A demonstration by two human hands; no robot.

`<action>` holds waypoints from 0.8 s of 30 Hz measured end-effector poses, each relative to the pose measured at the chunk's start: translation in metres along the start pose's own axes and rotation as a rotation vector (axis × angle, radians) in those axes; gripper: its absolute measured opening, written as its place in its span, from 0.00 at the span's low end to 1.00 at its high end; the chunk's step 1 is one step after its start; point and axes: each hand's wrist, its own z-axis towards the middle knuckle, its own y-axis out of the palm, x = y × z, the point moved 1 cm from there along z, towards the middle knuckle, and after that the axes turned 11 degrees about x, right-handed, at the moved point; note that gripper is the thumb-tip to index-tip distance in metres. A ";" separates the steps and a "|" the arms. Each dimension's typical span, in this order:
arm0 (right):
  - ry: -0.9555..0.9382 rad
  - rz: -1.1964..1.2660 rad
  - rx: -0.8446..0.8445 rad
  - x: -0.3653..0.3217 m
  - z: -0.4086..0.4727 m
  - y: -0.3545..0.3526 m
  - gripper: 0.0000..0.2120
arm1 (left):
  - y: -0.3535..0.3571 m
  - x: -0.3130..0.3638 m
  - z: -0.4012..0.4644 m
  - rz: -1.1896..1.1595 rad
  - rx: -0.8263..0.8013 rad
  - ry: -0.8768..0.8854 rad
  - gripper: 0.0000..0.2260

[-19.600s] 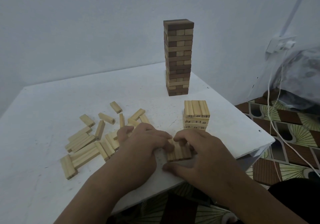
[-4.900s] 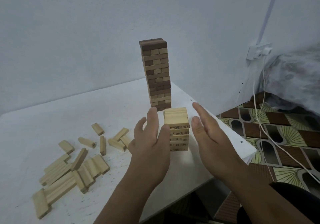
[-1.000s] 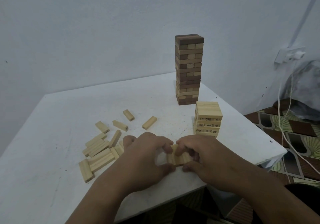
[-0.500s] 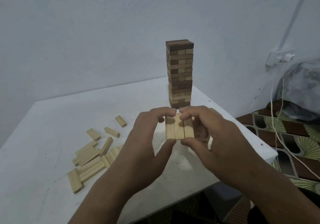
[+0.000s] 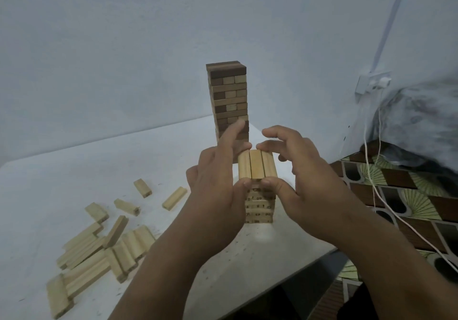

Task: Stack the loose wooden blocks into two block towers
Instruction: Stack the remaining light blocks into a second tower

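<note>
Both hands hold a row of three light blocks (image 5: 257, 167) side by side on top of the short light tower (image 5: 260, 207) near the front corner of the white table (image 5: 62, 171). The left hand (image 5: 218, 193) and the right hand (image 5: 300, 171) each pinch the row between thumb and fingers. The tall brown tower (image 5: 229, 96) stands behind, and loose blocks (image 5: 99, 243) lie to the left.

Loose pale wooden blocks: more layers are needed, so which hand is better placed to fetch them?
Left hand: the loose pale wooden blocks lie on its side; the right hand is farther away.
</note>
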 end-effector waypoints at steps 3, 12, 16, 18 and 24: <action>0.008 -0.024 -0.013 0.008 0.002 0.001 0.34 | 0.004 0.002 0.002 0.010 -0.020 -0.027 0.36; -0.020 0.034 0.085 0.023 -0.004 -0.011 0.34 | -0.002 -0.013 -0.009 0.012 0.116 -0.068 0.32; -0.104 0.000 0.230 0.029 -0.012 -0.011 0.18 | -0.001 -0.015 -0.014 0.078 0.183 -0.133 0.14; -0.124 -0.012 0.256 0.029 -0.013 -0.007 0.14 | 0.002 -0.014 -0.014 0.101 0.174 -0.142 0.10; -0.098 0.000 0.247 0.029 -0.014 0.001 0.10 | 0.003 -0.013 -0.015 0.107 0.207 -0.165 0.08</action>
